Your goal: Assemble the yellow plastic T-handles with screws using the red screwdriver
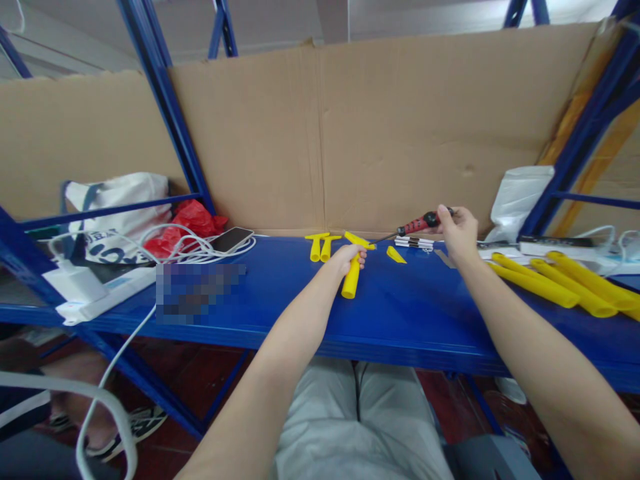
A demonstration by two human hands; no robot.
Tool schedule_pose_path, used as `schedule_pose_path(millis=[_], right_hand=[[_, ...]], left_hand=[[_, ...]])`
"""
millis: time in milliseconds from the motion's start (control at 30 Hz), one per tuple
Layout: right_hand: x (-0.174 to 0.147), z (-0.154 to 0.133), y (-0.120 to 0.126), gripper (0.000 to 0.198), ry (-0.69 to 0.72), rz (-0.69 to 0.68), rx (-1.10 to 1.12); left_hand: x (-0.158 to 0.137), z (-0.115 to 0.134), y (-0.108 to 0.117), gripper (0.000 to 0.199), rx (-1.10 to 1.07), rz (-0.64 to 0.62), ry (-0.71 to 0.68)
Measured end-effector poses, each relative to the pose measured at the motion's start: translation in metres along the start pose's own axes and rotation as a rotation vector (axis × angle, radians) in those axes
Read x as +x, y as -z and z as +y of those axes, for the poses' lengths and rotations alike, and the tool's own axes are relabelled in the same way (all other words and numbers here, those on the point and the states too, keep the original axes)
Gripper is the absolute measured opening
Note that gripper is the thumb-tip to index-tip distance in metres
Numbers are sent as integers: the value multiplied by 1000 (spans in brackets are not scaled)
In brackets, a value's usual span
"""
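Observation:
My left hand is wrapped round a yellow T-shaped plastic piece, whose tube end points down toward me. Its crossbar shows above my fingers. With my right hand I grip the end of a red and black screwdriver. The screwdriver's shaft slants down to the left and reaches the crossbar of the yellow piece; the exact contact at the tip is too small to tell. Two similar yellow T-shaped pieces lie just left of my left hand. A small yellow wedge-shaped piece rests on the table between my hands.
Several yellow tubes lie at the right of the blue table. White-and-black small items sit behind the wedge. A power strip, white cables, a phone, a red bag and a tote bag occupy the left. Cardboard walls the back.

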State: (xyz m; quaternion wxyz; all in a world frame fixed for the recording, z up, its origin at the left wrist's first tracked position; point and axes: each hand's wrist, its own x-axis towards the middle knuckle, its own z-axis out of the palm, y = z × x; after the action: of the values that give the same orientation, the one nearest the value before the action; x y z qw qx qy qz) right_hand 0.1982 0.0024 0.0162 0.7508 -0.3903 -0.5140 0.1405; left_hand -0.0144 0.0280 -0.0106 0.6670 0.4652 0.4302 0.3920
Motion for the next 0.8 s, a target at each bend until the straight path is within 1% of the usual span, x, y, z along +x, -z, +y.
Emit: schedule_pose_path(millis=[100, 233, 333, 567, 733, 800], right_hand=[[0, -2, 1, 32, -1, -17, -3], [0, -4, 3, 28, 15, -51, -64], [0, -5, 5, 23, 33, -91, -112], [-2, -7, 5, 5, -3, -176, -227], [-3, -8, 4, 6, 3, -181, -257], [-2, -7, 4, 7, -15, -180, -230]], left_hand=[[0, 0, 0, 22, -7, 11, 5], [-2, 1, -2, 23, 27, 24, 22], [-3, 2, -2, 23, 38, 35, 34], [-4, 3, -1, 24, 72, 86, 21], [-5, 3, -1, 24, 91, 107, 15], [-5, 3, -2, 23, 91, 120, 4]])
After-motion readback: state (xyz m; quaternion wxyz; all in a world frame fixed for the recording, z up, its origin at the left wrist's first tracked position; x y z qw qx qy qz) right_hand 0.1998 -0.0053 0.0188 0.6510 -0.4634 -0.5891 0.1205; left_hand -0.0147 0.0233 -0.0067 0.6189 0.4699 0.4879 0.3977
